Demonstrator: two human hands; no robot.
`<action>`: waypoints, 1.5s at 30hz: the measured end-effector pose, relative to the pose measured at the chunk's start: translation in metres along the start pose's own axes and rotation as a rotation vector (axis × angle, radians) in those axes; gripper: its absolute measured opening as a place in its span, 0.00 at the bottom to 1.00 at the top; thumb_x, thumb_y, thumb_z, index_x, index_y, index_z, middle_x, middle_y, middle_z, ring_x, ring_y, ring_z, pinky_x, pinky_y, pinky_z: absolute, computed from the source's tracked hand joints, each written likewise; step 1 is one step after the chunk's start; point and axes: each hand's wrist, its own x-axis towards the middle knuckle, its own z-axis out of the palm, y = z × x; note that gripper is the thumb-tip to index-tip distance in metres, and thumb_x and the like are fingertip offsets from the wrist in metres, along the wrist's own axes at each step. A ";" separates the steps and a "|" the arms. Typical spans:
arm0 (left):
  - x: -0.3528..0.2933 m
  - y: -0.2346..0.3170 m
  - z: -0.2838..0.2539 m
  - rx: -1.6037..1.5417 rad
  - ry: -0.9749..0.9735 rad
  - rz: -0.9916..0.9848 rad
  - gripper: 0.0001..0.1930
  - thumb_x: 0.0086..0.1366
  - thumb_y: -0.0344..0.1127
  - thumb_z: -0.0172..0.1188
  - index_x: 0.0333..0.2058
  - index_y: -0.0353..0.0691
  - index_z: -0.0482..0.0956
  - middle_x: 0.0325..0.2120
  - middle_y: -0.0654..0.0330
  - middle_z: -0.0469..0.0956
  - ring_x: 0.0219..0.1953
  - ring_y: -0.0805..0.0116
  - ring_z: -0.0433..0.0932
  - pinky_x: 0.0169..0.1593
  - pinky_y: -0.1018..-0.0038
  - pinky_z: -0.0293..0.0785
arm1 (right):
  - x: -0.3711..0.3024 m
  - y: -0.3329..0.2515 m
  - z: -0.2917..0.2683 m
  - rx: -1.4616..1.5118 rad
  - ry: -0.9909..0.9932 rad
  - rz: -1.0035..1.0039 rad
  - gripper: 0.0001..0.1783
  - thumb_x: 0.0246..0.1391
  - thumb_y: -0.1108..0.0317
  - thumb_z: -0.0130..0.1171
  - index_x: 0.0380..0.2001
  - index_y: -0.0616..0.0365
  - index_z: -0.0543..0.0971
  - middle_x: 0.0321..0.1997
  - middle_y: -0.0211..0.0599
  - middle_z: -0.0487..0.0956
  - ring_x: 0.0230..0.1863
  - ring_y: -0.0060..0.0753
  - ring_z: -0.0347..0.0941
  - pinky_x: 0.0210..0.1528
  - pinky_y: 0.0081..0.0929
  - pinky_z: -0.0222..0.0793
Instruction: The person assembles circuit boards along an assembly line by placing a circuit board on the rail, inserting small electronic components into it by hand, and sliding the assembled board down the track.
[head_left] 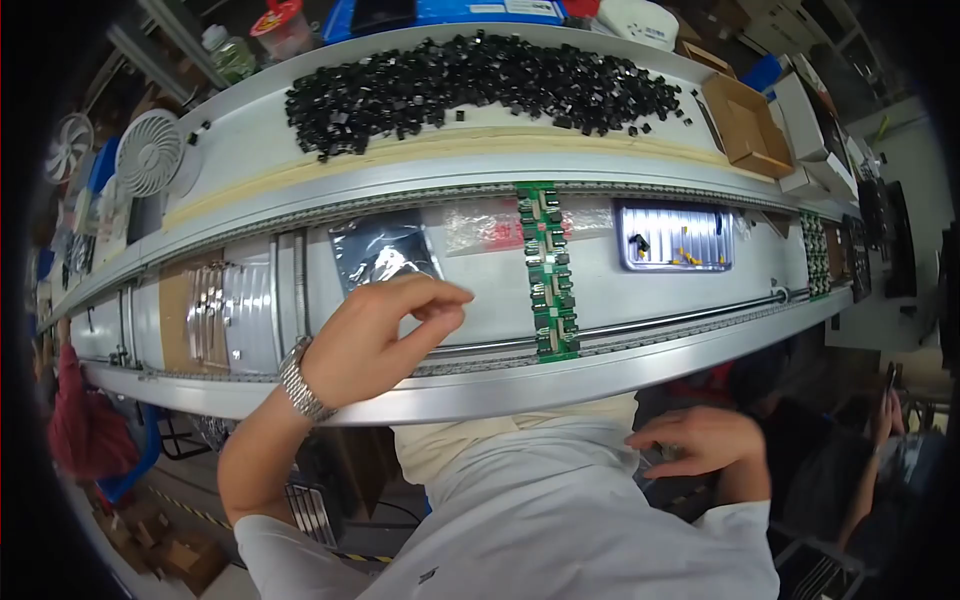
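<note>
My left hand (385, 325), with a metal watch (302, 382) at its wrist, hovers over the near rail of the conveyor. Its thumb and fingers are curved but apart, and nothing shows between them. To its right a green circuit board strip (545, 275) with black components spans the two conveyor rails. Just beyond the hand lies a shiny silver antistatic bag (385, 248). My right hand (700, 440) hangs beside my body, below the conveyor's front edge, fingers loosely stretched and holding nothing that I can see.
A wide heap of small black parts (480, 85) covers the far shelf. A clear tray (675, 240) with a few yellow and black bits sits right of the board. Another green board (815, 255) stands farther right. A white fan (152, 150) and cardboard box (748, 125) flank the heap.
</note>
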 end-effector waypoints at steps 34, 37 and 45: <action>0.052 -0.090 0.039 -0.937 0.082 -0.717 0.31 0.74 0.55 0.57 0.61 0.32 0.73 0.57 0.50 0.75 0.60 0.52 0.72 0.64 0.58 0.69 | 0.111 0.063 -0.135 -0.720 0.724 -0.440 0.11 0.55 0.62 0.61 0.29 0.59 0.82 0.29 0.40 0.83 0.33 0.51 0.78 0.38 0.43 0.73; 0.081 -0.159 0.051 -1.168 -0.182 -0.514 0.31 0.74 0.55 0.56 0.60 0.31 0.73 0.56 0.49 0.76 0.58 0.52 0.73 0.63 0.59 0.70 | 0.098 0.061 -0.135 -0.736 0.733 -0.425 0.11 0.55 0.62 0.61 0.29 0.59 0.82 0.30 0.40 0.84 0.33 0.51 0.78 0.38 0.43 0.73; 0.070 -0.072 0.042 -0.913 -0.195 -0.557 0.30 0.75 0.54 0.56 0.59 0.30 0.74 0.53 0.49 0.78 0.54 0.56 0.76 0.58 0.61 0.72 | 0.100 0.060 -0.137 -0.694 0.725 -0.381 0.11 0.55 0.62 0.61 0.30 0.59 0.82 0.30 0.40 0.84 0.33 0.52 0.78 0.40 0.43 0.74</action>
